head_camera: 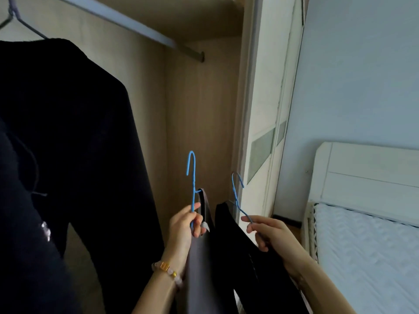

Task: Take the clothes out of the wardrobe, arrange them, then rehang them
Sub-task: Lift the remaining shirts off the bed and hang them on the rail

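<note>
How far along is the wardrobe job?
Done: a black coat hangs on a grey hanger. In hand: the left hand grips a blue hanger with a grey garment; the right hand pinches a second hanger with a black garment. Left: both hooks are below the rail, not yet hung.
</note>
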Demonstrator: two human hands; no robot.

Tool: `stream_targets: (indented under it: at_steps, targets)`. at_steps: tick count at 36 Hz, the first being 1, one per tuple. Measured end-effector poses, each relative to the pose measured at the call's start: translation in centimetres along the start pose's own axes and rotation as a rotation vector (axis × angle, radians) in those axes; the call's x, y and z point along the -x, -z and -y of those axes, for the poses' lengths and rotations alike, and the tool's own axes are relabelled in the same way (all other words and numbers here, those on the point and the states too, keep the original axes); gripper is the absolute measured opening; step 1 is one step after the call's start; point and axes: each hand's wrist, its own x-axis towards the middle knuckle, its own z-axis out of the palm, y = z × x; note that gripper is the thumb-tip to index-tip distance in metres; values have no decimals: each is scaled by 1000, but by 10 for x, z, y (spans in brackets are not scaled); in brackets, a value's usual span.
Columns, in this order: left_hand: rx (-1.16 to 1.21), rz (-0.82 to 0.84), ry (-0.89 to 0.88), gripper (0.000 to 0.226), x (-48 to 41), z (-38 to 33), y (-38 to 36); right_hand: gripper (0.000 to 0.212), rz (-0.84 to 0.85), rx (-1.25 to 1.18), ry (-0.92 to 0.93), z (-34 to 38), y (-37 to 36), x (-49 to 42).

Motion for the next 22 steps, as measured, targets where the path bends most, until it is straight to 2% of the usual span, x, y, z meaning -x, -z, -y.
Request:
stream_targets:
  at_steps: [4,9,16,22]
  targets:
    - [-4,-20,4,32,-38,-8,-6,24,66,4,6,18,-6,-46]
    - [19,-89,-36,23,-92,-19,-4,23,148,-7,81,33,-17,-115]
    - [79,-255,-127,26,-164,-50,0,20,406,-90,152,64,-54,-225]
    - [76,-420,-251,28,-203,-102,3,20,621,-176,172,100,-105,-282]
